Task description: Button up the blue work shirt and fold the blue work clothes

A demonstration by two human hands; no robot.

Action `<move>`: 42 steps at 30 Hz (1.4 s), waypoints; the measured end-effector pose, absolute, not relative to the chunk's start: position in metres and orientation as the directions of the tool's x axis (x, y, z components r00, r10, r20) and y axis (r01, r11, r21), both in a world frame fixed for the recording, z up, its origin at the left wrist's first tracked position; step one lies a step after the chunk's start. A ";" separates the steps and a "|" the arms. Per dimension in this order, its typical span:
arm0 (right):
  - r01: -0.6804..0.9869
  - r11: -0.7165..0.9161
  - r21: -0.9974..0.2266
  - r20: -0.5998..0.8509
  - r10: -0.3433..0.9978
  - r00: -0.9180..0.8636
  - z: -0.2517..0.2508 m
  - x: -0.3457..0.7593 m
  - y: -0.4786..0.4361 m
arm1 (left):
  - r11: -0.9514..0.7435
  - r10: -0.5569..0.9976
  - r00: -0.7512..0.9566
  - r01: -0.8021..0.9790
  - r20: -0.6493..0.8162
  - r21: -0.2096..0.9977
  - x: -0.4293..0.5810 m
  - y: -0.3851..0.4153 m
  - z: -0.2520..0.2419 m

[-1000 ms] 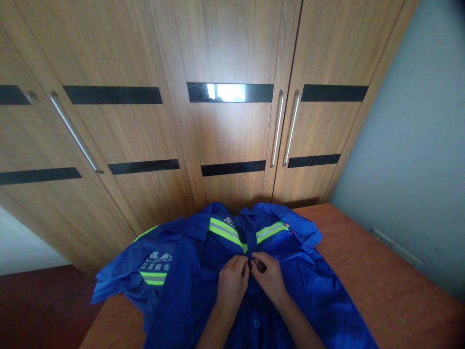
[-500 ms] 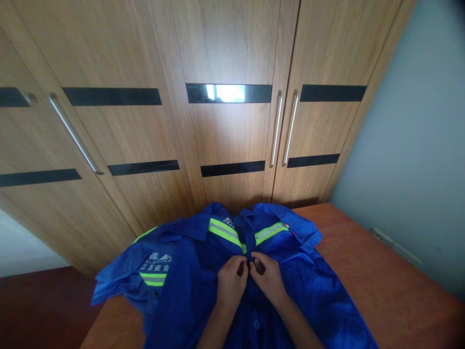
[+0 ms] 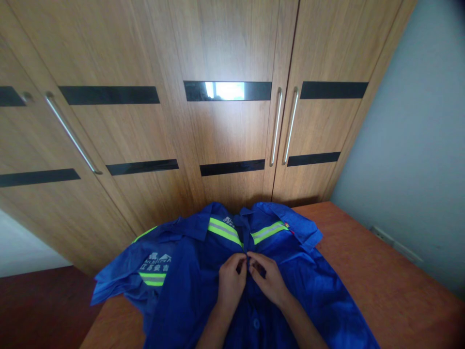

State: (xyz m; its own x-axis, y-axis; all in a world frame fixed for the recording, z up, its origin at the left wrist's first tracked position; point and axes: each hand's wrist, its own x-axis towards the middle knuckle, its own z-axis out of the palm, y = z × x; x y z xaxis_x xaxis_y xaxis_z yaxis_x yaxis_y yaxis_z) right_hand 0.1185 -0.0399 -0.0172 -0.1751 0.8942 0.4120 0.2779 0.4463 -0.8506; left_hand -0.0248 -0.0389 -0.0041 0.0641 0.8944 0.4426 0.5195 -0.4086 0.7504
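The left hand [image 3: 231, 277] and right hand [image 3: 268, 277] meet nearly fingertip to fingertip, thumbs and forefingers drawn together in what looks like a pinch on the front edge of the blue jacket [image 3: 196, 286]. Whatever sits between the tips is too small and shaded to make out.

The jacket lies directly under both hands, spread beyond them to left and right. Its placket [image 3: 250, 298] runs near to far, passing between the wrists and on past the fingertips towards the collar; neither hand is clearly the nearer to it. A button [image 3: 256, 323] shows on the near side, between the forearms.

Beyond the fingertips, two bright strips [image 3: 223, 230] slope in towards the placket. White lettering [image 3: 157, 261] marks the cloth at left. The desk [image 3: 378, 276] carries it all; a wardrobe [image 3: 232, 131] stands at the far side, a wall [image 3: 410, 145] to the right.
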 end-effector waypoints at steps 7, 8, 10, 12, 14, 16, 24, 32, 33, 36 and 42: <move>0.224 0.438 -0.871 0.402 0.896 -0.191 -0.013 0.115 -0.040 | -0.191 0.976 -0.073 0.169 0.205 0.967 -0.020 -0.035 -0.003; 0.228 0.435 -0.871 0.402 0.898 -0.178 -0.013 0.114 -0.040 | -0.177 0.978 -0.086 0.142 0.191 0.974 -0.020 -0.035 -0.004; 0.243 0.418 -0.875 0.398 0.908 -0.128 -0.015 0.114 -0.039 | -0.160 0.980 -0.102 0.095 0.170 0.982 -0.019 -0.034 -0.005; 0.276 0.408 -0.870 0.401 0.912 -0.084 -0.017 0.115 -0.039 | -0.151 0.981 -0.113 0.066 0.158 0.986 -0.019 -0.035 -0.004; 0.349 0.426 -0.834 0.434 0.899 -0.060 -0.018 0.116 -0.038 | -0.150 0.981 -0.117 0.061 0.157 0.987 -0.020 -0.035 -0.004; 0.449 0.456 -0.768 0.486 0.872 -0.054 -0.019 0.116 -0.037 | -0.158 0.978 -0.120 0.082 0.168 0.984 -0.021 -0.035 -0.005; 0.587 0.488 -0.646 0.559 0.826 -0.072 -0.016 0.117 -0.038 | -0.183 0.972 -0.122 0.147 0.202 0.972 -0.021 -0.036 -0.007; 0.424 0.376 -0.824 0.426 0.904 0.028 -0.009 0.115 -0.038 | -0.184 0.970 -0.138 0.115 0.199 0.976 -0.019 -0.038 -0.004; 0.383 0.352 -0.854 0.396 0.918 0.038 -0.009 0.115 -0.038 | -0.186 0.969 -0.140 0.116 0.202 0.976 -0.019 -0.038 -0.005; 0.261 0.280 -0.924 0.304 0.951 0.055 -0.012 0.114 -0.035 | -0.192 0.967 -0.143 0.126 0.210 0.973 -0.018 -0.037 -0.007; 0.160 0.216 -0.963 0.224 0.974 0.032 -0.017 0.117 -0.033 | -0.204 0.968 -0.115 0.163 0.224 0.965 -0.019 -0.036 -0.012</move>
